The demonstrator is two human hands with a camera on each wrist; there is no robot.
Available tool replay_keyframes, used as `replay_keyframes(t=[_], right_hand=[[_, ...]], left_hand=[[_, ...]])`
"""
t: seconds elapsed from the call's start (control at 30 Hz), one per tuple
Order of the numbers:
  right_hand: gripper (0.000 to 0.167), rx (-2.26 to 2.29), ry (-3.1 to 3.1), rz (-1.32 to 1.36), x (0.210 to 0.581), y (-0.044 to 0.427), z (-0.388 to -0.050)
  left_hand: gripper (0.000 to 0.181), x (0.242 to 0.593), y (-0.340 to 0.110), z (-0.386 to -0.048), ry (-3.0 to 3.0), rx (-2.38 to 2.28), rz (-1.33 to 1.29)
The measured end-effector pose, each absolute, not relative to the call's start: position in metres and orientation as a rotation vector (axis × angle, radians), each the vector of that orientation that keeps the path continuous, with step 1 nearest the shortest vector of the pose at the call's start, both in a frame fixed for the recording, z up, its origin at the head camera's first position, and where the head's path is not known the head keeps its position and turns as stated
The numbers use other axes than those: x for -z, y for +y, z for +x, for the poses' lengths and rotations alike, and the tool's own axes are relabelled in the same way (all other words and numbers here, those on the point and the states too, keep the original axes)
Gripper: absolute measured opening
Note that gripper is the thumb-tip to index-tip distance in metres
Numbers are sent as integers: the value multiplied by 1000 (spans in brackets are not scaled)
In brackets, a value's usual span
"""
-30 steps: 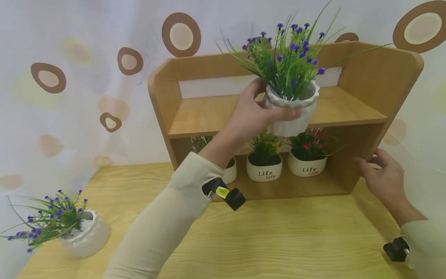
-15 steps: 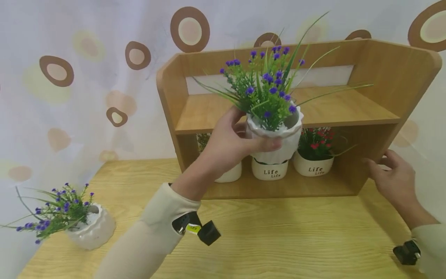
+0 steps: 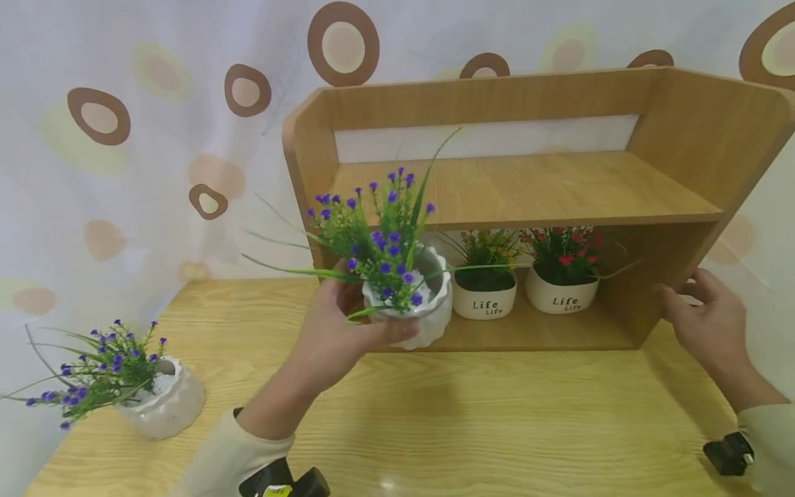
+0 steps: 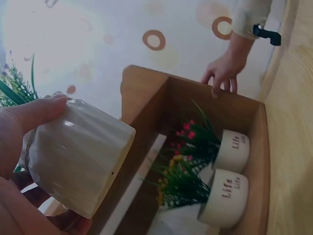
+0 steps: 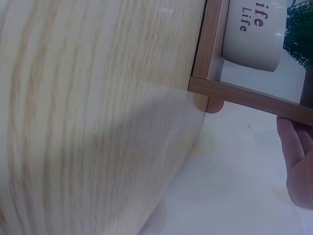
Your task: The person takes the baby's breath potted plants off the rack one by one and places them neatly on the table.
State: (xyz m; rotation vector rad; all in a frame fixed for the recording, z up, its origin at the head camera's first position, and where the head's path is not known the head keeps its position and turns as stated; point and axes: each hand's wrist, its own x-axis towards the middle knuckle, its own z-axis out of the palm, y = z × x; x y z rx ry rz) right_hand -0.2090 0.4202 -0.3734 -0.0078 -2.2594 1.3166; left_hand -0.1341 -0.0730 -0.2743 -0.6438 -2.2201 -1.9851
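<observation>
My left hand grips a white fluted flower pot with purple flowers and long green blades. The pot is tilted, in front of the shelf's left part; in the left wrist view its smooth base faces the camera. The thumb lies across the near side, with the other fingers partly hidden behind the pot. My right hand touches the right side panel of the wooden shelf, thumb by its front edge and the fingers on its outer side. Fingers of the right hand also show against the panel in the right wrist view.
Two white "Life" pots with yellow flowers and red flowers stand on the lower shelf. Another white pot with purple flowers rests on the wooden table at the left. Behind hangs a patterned curtain.
My left hand has brought the purple-flowered pot down and left from before the upper shelf, tilting it toward the camera. The right hand stays at the side panel. The view shifted slightly.
</observation>
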Motion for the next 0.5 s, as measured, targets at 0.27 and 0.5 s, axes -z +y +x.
replay_keyframes(t=[0.27,0.5], right_hand=[[20,-1264,-2265,-11,372,420,-211],[23,-1319,-2246,6,373,418,-211]], left_hand=[[84,303,-105,-121,-2287,1915,-449],[80,329,-134,-108,-2361,1869,-180]])
